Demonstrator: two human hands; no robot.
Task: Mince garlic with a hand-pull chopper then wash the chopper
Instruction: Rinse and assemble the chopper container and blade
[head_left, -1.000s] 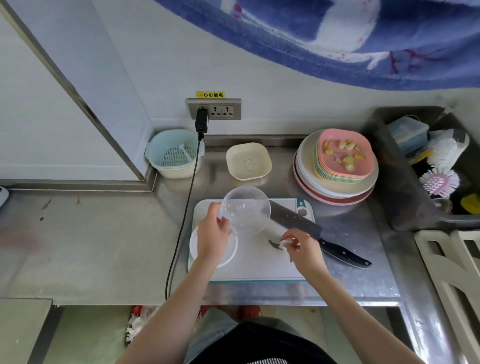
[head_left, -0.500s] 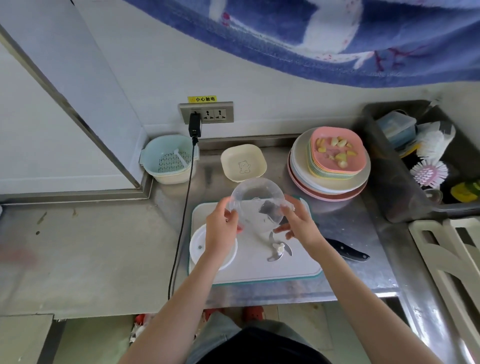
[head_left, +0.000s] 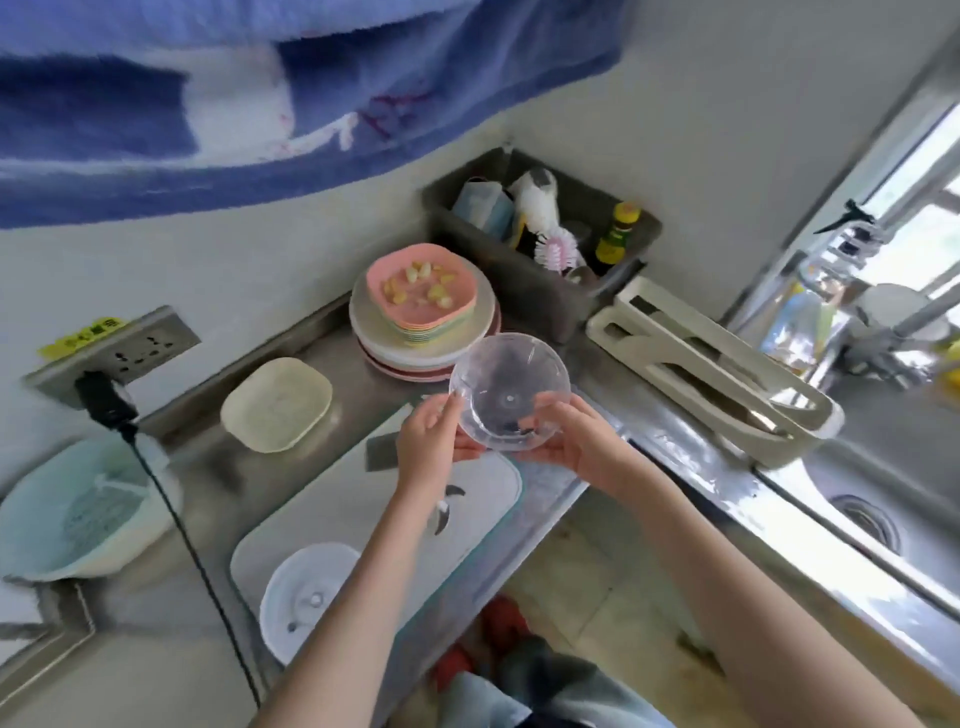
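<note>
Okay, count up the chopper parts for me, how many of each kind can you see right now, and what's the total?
Clear bowl: 1, held by the left hand and right hand
White lid: 1, on the cutting board
Blade: 1, on the cutting board
Total: 3

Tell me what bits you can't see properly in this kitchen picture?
Head view only:
- Knife: mostly hidden behind the left hand and the clear chopper bowl.
- Chopper blade: partly covered by the left forearm.
- Yellow label above the socket: too blurred to read.
- Sink: cut off by the right edge.
- Colander: smeared by motion blur.
</note>
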